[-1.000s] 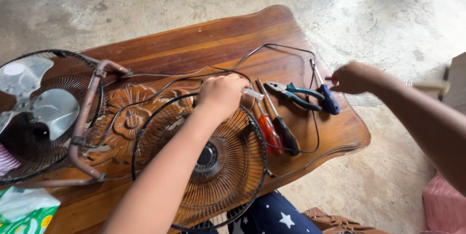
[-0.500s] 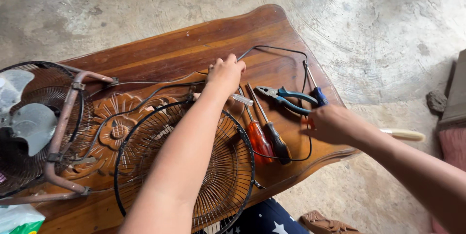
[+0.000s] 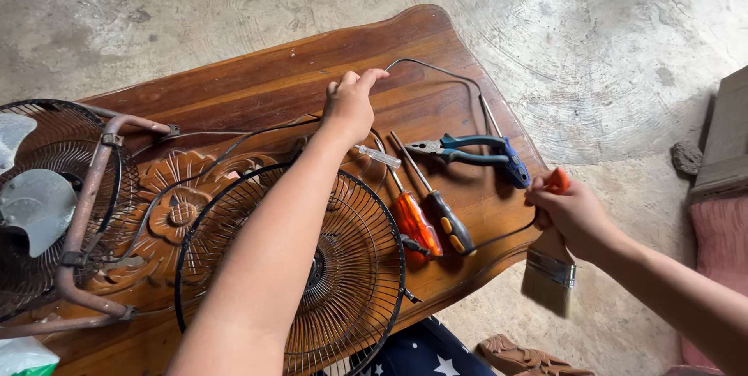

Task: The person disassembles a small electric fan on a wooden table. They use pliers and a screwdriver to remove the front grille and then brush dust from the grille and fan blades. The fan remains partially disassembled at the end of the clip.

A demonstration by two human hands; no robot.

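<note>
My left hand (image 3: 351,105) on the black cord (image 3: 234,146), fingers curled around it, on the carved tabletop (image 3: 257,80), my right hand (image 3: 573,216) grasping a paintbrush (image 3: 549,267) just off the edge, fan grille (image 3: 347,267) below my forearm, pliers (image 3: 467,150) and screwdrivers (image 3: 428,216) between my hands

Both arms are bare to the elbow, no sleeves, rings or watch showing. The left hand (image 3: 349,105) and right hand (image 3: 573,214) are ungloved. Dark blue cloth with white stars (image 3: 425,353) covers the lap.

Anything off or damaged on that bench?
The fan at the table's left end lies tipped over, its tube frame rust-coloured, its front guard off and lying flat. Black cord snakes loosely among the tools.
</note>
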